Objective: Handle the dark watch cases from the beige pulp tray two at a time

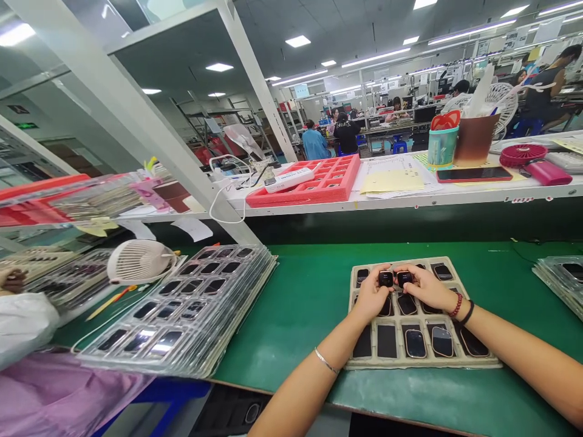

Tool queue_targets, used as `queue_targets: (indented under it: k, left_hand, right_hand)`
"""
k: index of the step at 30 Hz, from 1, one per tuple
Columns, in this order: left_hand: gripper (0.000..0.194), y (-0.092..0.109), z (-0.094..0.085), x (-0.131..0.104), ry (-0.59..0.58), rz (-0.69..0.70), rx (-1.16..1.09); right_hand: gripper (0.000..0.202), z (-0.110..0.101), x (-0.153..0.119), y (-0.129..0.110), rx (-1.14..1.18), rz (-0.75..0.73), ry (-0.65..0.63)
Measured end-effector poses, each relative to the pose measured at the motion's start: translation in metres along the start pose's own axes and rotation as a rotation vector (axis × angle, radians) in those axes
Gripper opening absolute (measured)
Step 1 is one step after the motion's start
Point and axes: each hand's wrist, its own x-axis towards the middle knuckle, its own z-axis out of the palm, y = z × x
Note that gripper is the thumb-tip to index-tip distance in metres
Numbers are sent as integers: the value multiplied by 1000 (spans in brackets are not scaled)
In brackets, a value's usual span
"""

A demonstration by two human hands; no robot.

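Note:
My left hand pinches a small black square watch case between thumb and fingers. A similar black watch case is gripped by my right hand, close beside the first one. Both screens face me, and small marks on them are too tiny to read. Under my hands lies a beige compartment tray on the green bench. Square dark watch pieces sit in several compartments, such as a gold-rimmed one in the front row. The front-left pockets show only dark lining. My hands and forearms hide part of the tray.
Left of the tray rises a stack of clear plastic trays with dark screens. A white fan stands behind it. The shelf bears a red foam tray and a phone. A co-worker's sleeve shows at far left.

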Motion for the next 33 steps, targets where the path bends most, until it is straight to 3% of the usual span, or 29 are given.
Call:
queue_targets:
  k: [13,33]
  left_hand:
    - [48,-1,0,-1,-12,9,35]
    - [51,0,-1,-2,-21,7,57]
  right_hand:
    - [43,0,0,-2,-51,2,5]
    - [54,1,-1,2,0,7,16]
